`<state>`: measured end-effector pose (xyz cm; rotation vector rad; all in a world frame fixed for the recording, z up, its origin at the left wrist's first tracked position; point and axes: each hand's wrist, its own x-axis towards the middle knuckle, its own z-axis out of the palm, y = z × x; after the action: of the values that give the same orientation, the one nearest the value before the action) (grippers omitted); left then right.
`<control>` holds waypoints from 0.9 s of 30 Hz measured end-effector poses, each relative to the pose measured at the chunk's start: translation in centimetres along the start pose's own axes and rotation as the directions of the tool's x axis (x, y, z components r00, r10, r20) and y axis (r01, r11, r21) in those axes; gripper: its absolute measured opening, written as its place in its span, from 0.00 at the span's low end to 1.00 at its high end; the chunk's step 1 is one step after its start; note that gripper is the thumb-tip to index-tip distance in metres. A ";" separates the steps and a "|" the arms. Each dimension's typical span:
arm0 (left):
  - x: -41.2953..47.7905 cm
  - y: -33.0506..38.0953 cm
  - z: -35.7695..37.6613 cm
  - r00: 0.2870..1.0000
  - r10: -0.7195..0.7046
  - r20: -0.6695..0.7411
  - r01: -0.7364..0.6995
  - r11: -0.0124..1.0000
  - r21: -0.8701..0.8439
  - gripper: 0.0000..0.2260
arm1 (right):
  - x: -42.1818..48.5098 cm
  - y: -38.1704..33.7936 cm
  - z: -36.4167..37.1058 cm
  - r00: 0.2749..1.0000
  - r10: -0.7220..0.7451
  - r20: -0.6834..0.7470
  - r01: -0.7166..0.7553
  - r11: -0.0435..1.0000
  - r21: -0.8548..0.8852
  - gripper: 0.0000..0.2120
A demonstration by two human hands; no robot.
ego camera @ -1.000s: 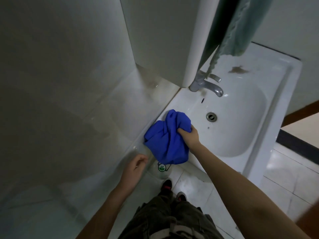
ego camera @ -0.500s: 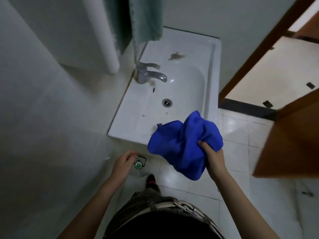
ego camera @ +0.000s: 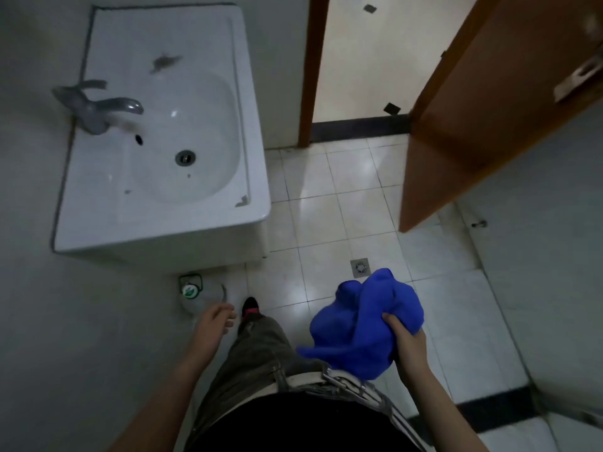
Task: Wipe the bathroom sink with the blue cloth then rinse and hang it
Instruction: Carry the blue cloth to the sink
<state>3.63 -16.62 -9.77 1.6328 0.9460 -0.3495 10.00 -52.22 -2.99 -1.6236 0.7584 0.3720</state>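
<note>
- Head view, one camera, looking down.
- Blue cloth (ego camera: 362, 324): soft, matte fabric of vivid blue, bunched into a lumpy wad with rounded folds. It was held in the air over the floor, to the right of the person's waist and well apart from the sink. One tail drooped toward the belt.
- Right hand (ego camera: 406, 344): fingers and thumb were curled into the right side of the wad, gripping it. The forearm was bare.
- Left hand (ego camera: 213, 321): held low beside the left leg, fingers loosely curled, holding nothing.
- Sink (ego camera: 156, 228): white glazed ceramic, a rectangular slab with rounded front corners and an oval bowl, set against the grey wall at upper left. It had a dark smear on the far rim and a dark chip at the near right corner.
- Faucet (ego camera: 94, 107): dull grey metal, with a curved spout reaching over the bowl and a flat lever behind it.
- Drain (ego camera: 185, 157): a round metal ring at the bottom of the bowl.
- Floor (ego camera: 326, 207): glossy pale square tiles with dark grout lines.
- Floor drain (ego camera: 360, 267): a square metal plate, just beyond the cloth.
- Container (ego camera: 191, 290): pale and rounded, with a round green-and-white label, on the floor below the sink's front edge.
- Door (ego camera: 489, 109): smooth orange-brown wood, standing open at upper right. Its metal handle was blurred.
- Trousers (ego camera: 257, 347): coarse olive fabric.
- Belt (ego camera: 342, 381): pale webbing with metal fittings.
- Shoe (ego camera: 249, 306): dark, with pink trim.
</note>
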 end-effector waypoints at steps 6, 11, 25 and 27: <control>-1.1 0.8 3.9 1.000 -0.008 0.014 0.007 0.998 0.062 0.08 | 3.5 -1.0 -4.5 1.000 -0.022 -0.021 0.022 0.999 -0.045 0.14; 0.4 2.3 6.4 0.998 -0.057 0.002 0.057 0.997 0.060 0.07 | 9.0 -5.1 -4.1 0.999 -0.049 0.006 0.050 0.996 -0.071 0.14; 13.8 18.6 15.2 0.988 -0.120 -0.094 0.108 0.986 -0.128 0.07 | 29.8 -23.3 -0.9 0.994 -0.085 0.063 0.098 0.968 -0.230 0.22; 15.5 22.3 15.7 0.988 -0.105 -0.112 0.084 0.981 -0.176 0.07 | 32.8 -26.2 -0.6 0.995 -0.056 0.078 0.075 0.964 -0.257 0.27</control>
<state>33.78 -25.34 -9.65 1.4676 1.1172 -0.2295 51.19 -60.44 -3.74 -1.8662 0.6196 0.4947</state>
